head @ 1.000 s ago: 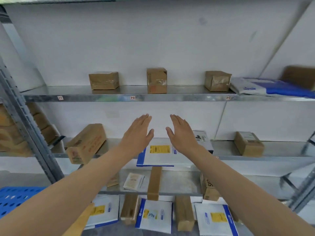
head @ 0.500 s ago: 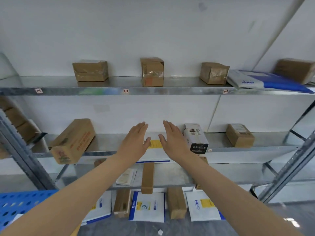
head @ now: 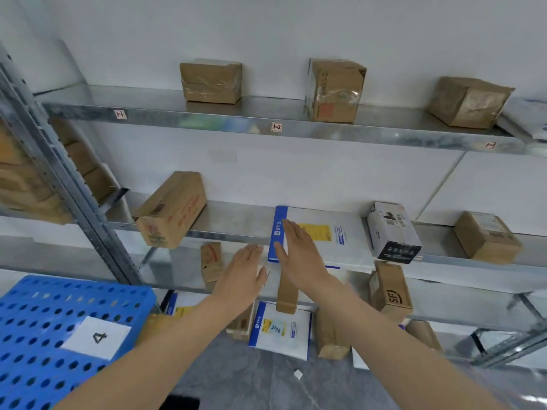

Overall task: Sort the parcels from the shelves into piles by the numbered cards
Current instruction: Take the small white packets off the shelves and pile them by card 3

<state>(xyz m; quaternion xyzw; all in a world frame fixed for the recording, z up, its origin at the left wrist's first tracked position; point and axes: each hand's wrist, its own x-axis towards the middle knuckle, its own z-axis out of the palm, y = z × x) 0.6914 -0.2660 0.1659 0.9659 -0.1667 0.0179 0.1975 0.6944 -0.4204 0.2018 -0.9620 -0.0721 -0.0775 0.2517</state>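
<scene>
Bright, even light; wide-angle bending and soft blur at edges.

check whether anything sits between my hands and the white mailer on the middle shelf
Nothing visible. The right hand is over the blue edge of the white mailer; the left hand is just left of it, no parcel between.

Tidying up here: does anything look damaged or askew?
The long box on the middle shelf sits askew, overhanging the front edge. On the top shelf, the right box looks crumpled.
</scene>
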